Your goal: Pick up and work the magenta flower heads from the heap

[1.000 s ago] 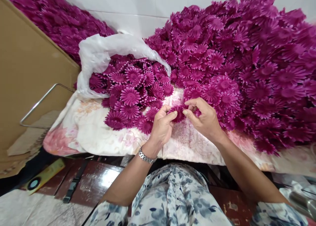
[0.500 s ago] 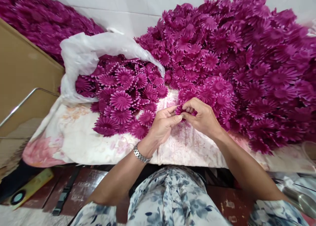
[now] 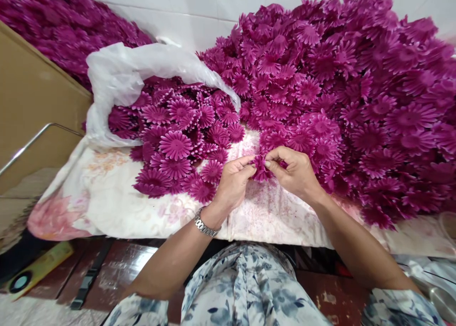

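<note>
A magenta artificial flower head (image 3: pixel 261 168) is pinched between my two hands, over the flowered cloth (image 3: pixel 274 216). My left hand (image 3: pixel 235 179), with a metal watch (image 3: pixel 205 224) on its wrist, grips the flower's left edge between thumb and fingers. From the other side, my right hand (image 3: pixel 292 170) holds its right edge with thumb and fingertips pressed together. Left of my hands lies a loose pile of flower heads (image 3: pixel 176 145), spilling out of a white plastic bag (image 3: pixel 117 81). A much larger heap of flower heads (image 3: pixel 342 93) rises to the right.
Behind the piles is a white tiled wall (image 3: pixel 192 22). A cardboard panel (image 3: pixel 39 88) and a thin metal rod (image 3: pixel 32 145) stand at the left, with more magenta flowers (image 3: pixel 71 26) beyond. Below the table edge are a yellow object (image 3: pixel 42 269) and a black strap with a buckle (image 3: pixel 87 283).
My fingertips have drawn slightly apart, so more of the flower head shows between them. Its petals now hang below my fingers. The view has shifted a little.
</note>
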Motion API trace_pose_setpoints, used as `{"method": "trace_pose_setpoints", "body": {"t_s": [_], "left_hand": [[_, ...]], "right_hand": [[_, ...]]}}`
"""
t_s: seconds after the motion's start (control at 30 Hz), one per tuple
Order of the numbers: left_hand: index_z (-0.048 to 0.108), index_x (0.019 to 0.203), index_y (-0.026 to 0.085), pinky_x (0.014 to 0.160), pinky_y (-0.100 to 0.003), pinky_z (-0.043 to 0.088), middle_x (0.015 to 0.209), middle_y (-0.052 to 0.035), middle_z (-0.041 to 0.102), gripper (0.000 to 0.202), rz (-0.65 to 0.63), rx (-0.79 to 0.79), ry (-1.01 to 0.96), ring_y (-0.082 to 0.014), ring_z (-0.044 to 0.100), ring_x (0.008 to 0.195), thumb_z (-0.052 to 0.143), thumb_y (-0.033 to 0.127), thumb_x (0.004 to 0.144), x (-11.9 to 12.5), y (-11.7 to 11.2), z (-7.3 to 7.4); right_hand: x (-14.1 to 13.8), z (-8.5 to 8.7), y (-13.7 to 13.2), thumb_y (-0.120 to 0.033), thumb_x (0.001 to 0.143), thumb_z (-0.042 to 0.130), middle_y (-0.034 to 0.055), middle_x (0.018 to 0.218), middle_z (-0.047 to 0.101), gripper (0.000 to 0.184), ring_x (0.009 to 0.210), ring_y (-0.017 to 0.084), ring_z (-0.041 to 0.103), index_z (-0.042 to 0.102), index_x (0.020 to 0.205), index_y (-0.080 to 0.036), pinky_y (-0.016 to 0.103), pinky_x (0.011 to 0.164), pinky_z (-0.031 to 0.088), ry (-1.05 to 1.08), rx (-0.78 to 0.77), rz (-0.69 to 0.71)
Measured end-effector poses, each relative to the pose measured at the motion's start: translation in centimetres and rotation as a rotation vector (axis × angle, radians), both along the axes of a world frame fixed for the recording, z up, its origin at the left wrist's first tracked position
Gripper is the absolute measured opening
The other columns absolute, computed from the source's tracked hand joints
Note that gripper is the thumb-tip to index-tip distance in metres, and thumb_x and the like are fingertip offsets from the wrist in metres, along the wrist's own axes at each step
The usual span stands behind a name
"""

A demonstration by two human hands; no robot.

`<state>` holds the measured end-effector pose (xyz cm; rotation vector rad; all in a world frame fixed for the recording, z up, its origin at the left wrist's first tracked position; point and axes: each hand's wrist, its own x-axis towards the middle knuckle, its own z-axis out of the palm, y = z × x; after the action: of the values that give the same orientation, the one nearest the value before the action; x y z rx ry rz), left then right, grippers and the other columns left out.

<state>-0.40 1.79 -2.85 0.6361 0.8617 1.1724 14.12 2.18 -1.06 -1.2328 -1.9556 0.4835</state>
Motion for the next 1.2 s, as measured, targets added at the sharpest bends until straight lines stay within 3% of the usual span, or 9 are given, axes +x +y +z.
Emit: {"method": "trace_pose_setpoints", "body": {"t_s": [0.4,0.5,0.6,0.67,0.77,0.83,0.9,1.1,1.2], "left_hand": [[0.070,0.072,0.013,0.059,-0.023,0.044,0.059,-0.0004,0.067,0.018,0.104,-0.050,-0.004,-0.0097,0.058,0.055,0.068,0.011,0.054,-0.4,-0.1,0.3],[0.069,0.072,0.014,0.055,-0.023,0.044,0.058,0.0013,0.067,0.020,0.118,-0.075,-0.010,-0.0088,0.055,0.051,0.068,0.012,0.052,-0.6,-0.1,0.3],[0.068,0.073,0.014,0.053,-0.022,0.043,0.060,0.0009,0.067,0.020,0.078,-0.079,-0.045,-0.0088,0.055,0.051,0.068,0.012,0.053,-0.7,-0.1,0.4],[0.068,0.073,0.015,0.053,-0.022,0.043,0.062,0.0007,0.066,0.018,0.044,-0.065,-0.082,-0.0087,0.055,0.053,0.067,0.013,0.056,-0.6,-0.2,0.4],[0.067,0.071,0.014,0.053,-0.021,0.043,0.062,0.0009,0.064,0.012,-0.008,-0.060,-0.107,-0.0079,0.054,0.053,0.066,0.013,0.059,-0.5,-0.3,0.3],[0.066,0.070,0.013,0.054,-0.021,0.042,0.060,0.0009,0.061,0.009,-0.036,-0.066,-0.099,-0.0076,0.052,0.054,0.066,0.013,0.061,-0.4,-0.4,0.2],[0.067,0.072,0.012,0.055,-0.021,0.041,0.061,0.0001,0.060,0.010,-0.052,-0.094,-0.082,-0.0084,0.052,0.057,0.066,0.015,0.062,-0.4,-0.5,0.0],[0.070,0.072,0.011,0.055,-0.020,0.040,0.058,-0.0005,0.061,0.013,0.003,-0.101,-0.032,-0.0086,0.052,0.056,0.067,0.013,0.060,-0.4,-0.5,-0.2],[0.071,0.069,0.013,0.055,-0.021,0.041,0.058,-0.0007,0.064,0.011,0.025,-0.090,-0.038,-0.0084,0.051,0.052,0.067,0.013,0.059,-0.4,-0.4,0.2]], "right_hand": [[0.5,-0.3,-0.2,-0.022,0.082,0.054,-0.0018,0.066,0.062,0.008,0.057,0.010,0.055,0.060,0.078,-0.018,0.023,0.053,0.042,0.115,-0.009,-0.115],[2.1,0.3,0.5,-0.024,0.085,0.052,-0.0002,0.068,0.062,0.011,0.058,0.011,0.055,0.060,0.081,-0.019,0.025,0.055,0.043,0.058,0.161,-0.258],[3.9,1.2,1.2,-0.026,0.087,0.050,0.0066,0.083,0.064,0.015,0.079,0.019,0.058,0.063,0.085,-0.019,0.035,0.073,0.044,-0.226,0.430,-0.481],[4.3,1.6,1.4,-0.032,0.087,0.052,0.0100,0.095,0.063,0.018,0.092,0.023,0.055,0.064,0.093,-0.020,0.041,0.081,0.041,-0.366,0.521,-0.531],[3.2,1.4,1.1,-0.037,0.084,0.058,0.0087,0.094,0.062,0.023,0.090,0.022,0.055,0.061,0.101,-0.021,0.037,0.079,0.043,-0.357,0.533,-0.280],[1.8,0.7,0.7,-0.036,0.083,0.059,0.0055,0.084,0.062,0.020,0.081,0.018,0.055,0.060,0.095,-0.021,0.033,0.073,0.045,-0.317,0.444,-0.019],[0.7,0.0,0.6,-0.034,0.085,0.058,0.0036,0.076,0.060,0.014,0.075,0.017,0.053,0.059,0.086,-0.020,0.031,0.069,0.044,-0.284,0.334,0.125],[-0.2,-1.0,0.6,-0.023,0.088,0.052,0.0019,0.070,0.059,0.013,0.069,0.014,0.053,0.056,0.076,-0.020,0.029,0.065,0.043,-0.199,0.294,0.154],[1.0,-0.4,1.0,-0.022,0.088,0.051,0.0016,0.068,0.059,0.014,0.067,0.014,0.054,0.057,0.076,-0.021,0.028,0.062,0.043,-0.199,0.365,-0.011]]}}
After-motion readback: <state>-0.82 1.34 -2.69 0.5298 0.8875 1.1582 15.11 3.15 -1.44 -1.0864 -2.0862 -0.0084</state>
